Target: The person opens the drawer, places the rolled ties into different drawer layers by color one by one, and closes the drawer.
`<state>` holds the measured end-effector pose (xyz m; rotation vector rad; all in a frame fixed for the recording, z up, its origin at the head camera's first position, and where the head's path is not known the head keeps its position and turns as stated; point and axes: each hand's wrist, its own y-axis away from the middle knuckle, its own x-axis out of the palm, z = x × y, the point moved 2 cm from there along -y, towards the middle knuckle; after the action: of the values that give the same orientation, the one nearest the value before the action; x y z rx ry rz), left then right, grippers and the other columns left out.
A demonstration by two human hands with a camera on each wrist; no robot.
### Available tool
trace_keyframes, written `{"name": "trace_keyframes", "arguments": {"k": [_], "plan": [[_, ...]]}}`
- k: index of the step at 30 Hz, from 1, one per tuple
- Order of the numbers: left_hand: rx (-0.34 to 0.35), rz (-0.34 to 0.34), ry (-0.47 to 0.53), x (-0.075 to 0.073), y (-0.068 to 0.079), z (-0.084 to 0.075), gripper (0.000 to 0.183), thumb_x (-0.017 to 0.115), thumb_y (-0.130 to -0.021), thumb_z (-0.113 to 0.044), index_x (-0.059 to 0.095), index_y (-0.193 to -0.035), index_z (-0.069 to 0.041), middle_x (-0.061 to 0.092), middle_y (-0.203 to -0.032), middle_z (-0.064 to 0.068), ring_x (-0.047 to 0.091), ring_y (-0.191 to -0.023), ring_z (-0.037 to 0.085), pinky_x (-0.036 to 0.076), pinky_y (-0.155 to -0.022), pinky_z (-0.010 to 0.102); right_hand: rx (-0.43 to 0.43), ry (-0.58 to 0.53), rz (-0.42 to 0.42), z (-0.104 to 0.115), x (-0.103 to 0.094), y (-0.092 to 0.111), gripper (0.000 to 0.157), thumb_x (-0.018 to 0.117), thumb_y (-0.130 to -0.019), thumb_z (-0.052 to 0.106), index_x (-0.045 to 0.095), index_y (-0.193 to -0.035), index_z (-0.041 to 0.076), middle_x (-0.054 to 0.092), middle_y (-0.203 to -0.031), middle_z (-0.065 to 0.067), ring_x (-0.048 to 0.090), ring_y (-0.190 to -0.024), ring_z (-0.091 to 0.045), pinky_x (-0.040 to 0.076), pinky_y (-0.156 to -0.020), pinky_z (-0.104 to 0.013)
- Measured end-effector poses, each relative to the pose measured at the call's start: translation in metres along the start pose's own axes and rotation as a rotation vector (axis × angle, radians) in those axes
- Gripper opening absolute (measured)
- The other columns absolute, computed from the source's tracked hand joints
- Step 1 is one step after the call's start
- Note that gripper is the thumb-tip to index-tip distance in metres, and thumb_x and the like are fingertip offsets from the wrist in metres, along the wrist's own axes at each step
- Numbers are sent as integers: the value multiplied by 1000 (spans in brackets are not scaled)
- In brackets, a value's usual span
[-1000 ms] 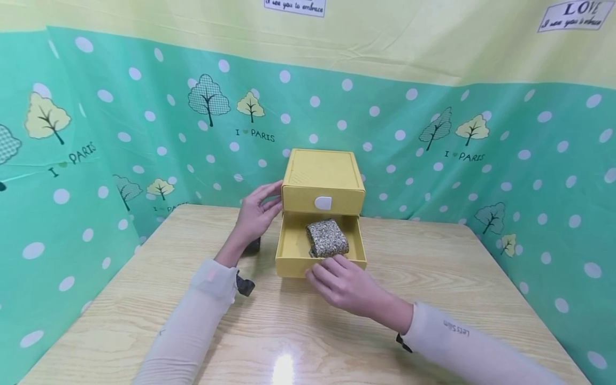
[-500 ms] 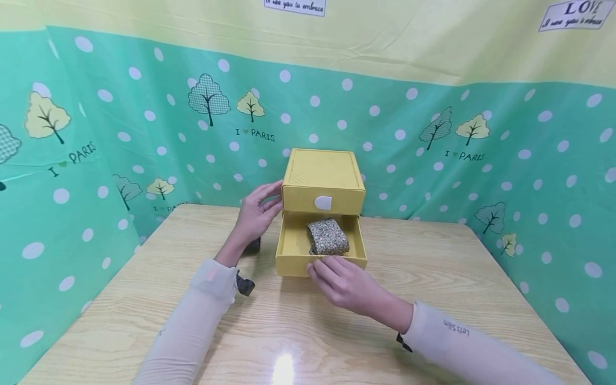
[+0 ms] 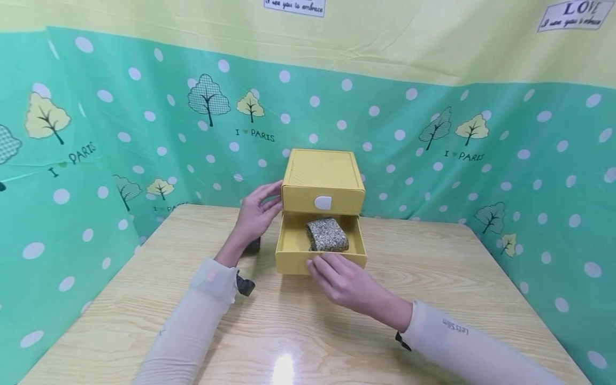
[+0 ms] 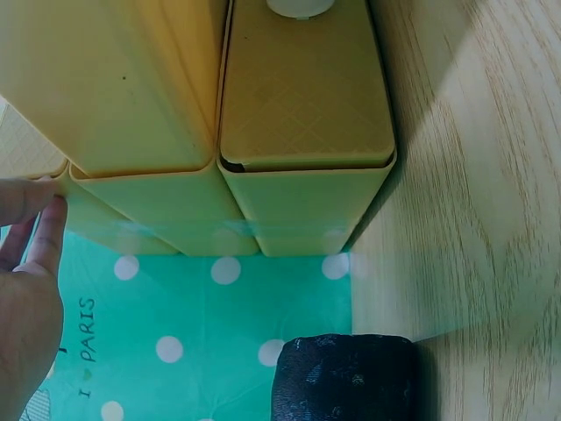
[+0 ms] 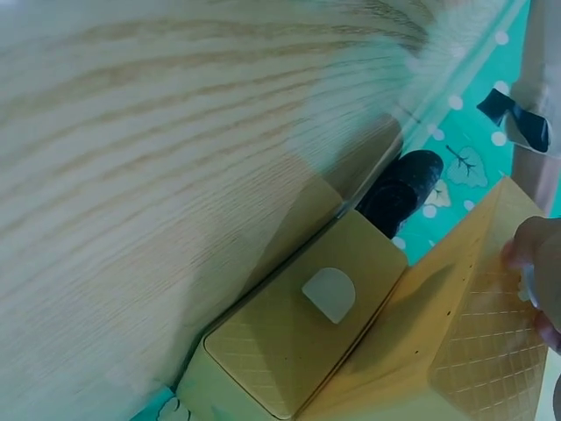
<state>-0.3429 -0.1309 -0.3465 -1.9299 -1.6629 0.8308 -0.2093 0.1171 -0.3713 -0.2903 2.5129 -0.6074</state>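
A yellow drawer cabinet (image 3: 323,168) stands at the back of the table, its middle drawer (image 3: 292,263) pulled out. Inside that drawer lies a folded, speckled black-and-white cloth (image 3: 328,235). My right hand (image 3: 339,280) pinches the drawer's front at the middle; in the right wrist view its fingers (image 5: 536,241) close around a white handle (image 5: 526,285), mostly hidden. With fingers extended, my left hand (image 3: 257,214) rests against the cabinet's left side near the top drawer (image 4: 31,145). The bottom drawer (image 4: 307,96) is closed.
Left of the cabinet, behind my left wrist, sits a dark, textured object (image 4: 346,377) with rounded corners. A green dotted curtain (image 3: 385,144) hangs close behind the cabinet and along both sides of the wooden table (image 3: 433,267).
The drawer's front rim and my right hand have shifted slightly up and back in the head view, hiding a little more of the cloth's near edge. My left hand has not moved.
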Motion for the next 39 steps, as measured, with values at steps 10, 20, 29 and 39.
{"name": "trace_keyframes", "arguments": {"k": [10, 20, 29, 39], "plan": [[1, 0, 6, 0, -1, 0, 58, 65, -88, 20, 56, -142, 1, 56, -139, 19, 58, -128, 35, 55, -108, 33, -4, 3, 16, -3, 2, -1, 32, 44, -102, -8, 70, -120, -8, 68, -110, -18, 66, -95, -26, 64, -91, -30], [5, 0, 2, -1, 0, 1, 59, 64, -88, 21, 56, -143, 1, 56, -140, 18, 59, -127, 33, 55, -107, 32, 8, 4, 15, -5, 5, 0, 33, 42, -103, -9, 71, -119, -7, 68, -110, -18, 66, -96, -27, 64, -90, -31], [-5, 1, 0, 0, 0, 0, 60, 64, -88, 22, 56, -143, 1, 56, -140, 18, 59, -128, 33, 55, -107, 31, 18, -7, 16, -8, 10, 0, 32, 42, -103, -9, 70, -119, -8, 68, -109, -18, 66, -94, -26, 64, -89, -30], [-16, 2, 5, 0, 1, 0, 58, 65, -89, 19, 56, -143, -1, 56, -140, 18, 58, -128, 34, 54, -108, 32, 40, -15, 32, -11, 17, 1, 33, 41, -104, -8, 70, -120, -8, 66, -107, -17, 63, -93, -26, 63, -85, -30]]}}
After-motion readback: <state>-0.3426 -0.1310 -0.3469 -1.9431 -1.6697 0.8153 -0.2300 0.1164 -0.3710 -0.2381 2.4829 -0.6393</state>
